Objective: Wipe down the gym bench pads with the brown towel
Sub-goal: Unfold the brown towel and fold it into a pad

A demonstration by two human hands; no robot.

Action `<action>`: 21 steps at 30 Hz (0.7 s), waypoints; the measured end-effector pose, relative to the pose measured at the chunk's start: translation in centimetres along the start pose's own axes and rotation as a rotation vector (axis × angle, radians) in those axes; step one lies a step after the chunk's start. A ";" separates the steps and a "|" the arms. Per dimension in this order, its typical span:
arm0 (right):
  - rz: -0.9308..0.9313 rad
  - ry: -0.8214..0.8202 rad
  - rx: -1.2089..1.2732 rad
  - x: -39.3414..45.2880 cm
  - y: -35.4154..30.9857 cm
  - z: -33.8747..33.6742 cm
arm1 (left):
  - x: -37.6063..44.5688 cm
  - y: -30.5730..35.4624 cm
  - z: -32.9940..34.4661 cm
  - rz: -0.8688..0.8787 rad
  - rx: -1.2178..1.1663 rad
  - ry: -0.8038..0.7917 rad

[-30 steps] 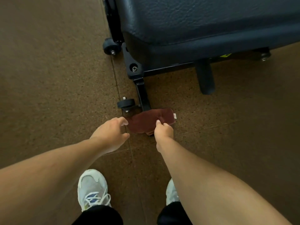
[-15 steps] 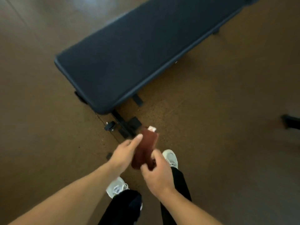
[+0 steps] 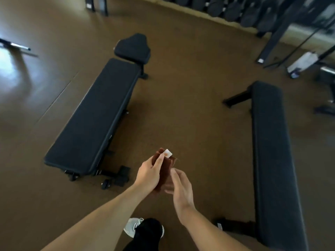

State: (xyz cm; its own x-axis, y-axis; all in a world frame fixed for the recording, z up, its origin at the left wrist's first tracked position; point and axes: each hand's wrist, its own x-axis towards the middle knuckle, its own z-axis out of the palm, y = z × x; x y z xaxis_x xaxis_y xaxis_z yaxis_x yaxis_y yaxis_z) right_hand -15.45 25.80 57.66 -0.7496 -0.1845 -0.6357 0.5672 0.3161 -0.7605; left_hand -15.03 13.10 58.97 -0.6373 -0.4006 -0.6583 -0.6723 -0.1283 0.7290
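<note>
2 hands hold a brown towel up between 2 black benches.

The long bench (image 3: 94, 115) lies on the left, slanting up to the right. The left hand (image 3: 147, 175) has its fingers (image 3: 159, 161) clamped on the folded brown towel (image 3: 164, 171), which stands tall with its white tag (image 3: 167, 153) on top. The right hand (image 3: 180, 189) has loose, spread fingers just touching it. The other bench (image 3: 272, 151) is on the right.

Towel (image 3: 164, 171) between hands, seemingly above floor (image 3: 190, 109) between two benches.
</note>
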 end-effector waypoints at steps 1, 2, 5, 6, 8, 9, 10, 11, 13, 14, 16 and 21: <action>-0.015 -0.002 0.020 -1.0 -0.4 -1.3 | -1.2 0.6 1.0 0.024 0.030 -0.046; -0.037 0.011 0.032 -2.0 -0.7 -2.8 | -2.4 1.0 2.1 0.055 0.063 -0.091; -0.143 0.120 -0.044 -4.9 -0.5 -7.8 | -6.4 1.8 5.6 0.135 0.142 -0.175; -0.162 0.150 -0.064 -5.8 -0.4 -9.4 | -7.6 1.9 6.7 0.151 0.154 -0.185; -0.184 0.176 -0.059 -8.1 0.1 -13.5 | -10.5 2.0 9.9 0.162 0.206 -0.219; -0.200 0.176 -0.062 -9.2 0.2 -15.3 | -11.6 1.8 11.4 0.170 0.237 -0.206; -0.213 0.179 -0.072 -10.1 0.4 -16.9 | -12.6 1.6 12.8 0.189 0.256 -0.158; -0.223 0.189 -0.072 -10.9 0.5 -18.5 | -13.5 1.4 14.2 0.212 0.259 -0.089; -0.228 0.241 -0.016 -12.3 0.8 -21.8 | -15.7 1.7 17.2 0.244 0.186 -0.028; -0.222 0.267 0.013 -12.7 0.9 -23.3 | -16.5 1.9 18.7 0.220 0.109 -0.090; -0.202 0.290 0.066 -13.1 0.9 -25.6 | -17.7 2.6 21.3 0.117 0.016 -0.307; -0.114 0.344 0.186 -12.0 1.0 -30.6 | -16.2 4.2 26.3 0.057 0.074 -0.492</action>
State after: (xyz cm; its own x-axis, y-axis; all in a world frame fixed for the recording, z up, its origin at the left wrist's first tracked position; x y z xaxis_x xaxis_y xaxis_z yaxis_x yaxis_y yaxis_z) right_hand -16.35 56.76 68.59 -0.8635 0.1237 -0.4890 0.5027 0.1316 -0.8544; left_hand -17.43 42.88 67.76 -0.7638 0.0722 -0.6414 -0.6450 -0.0472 0.7627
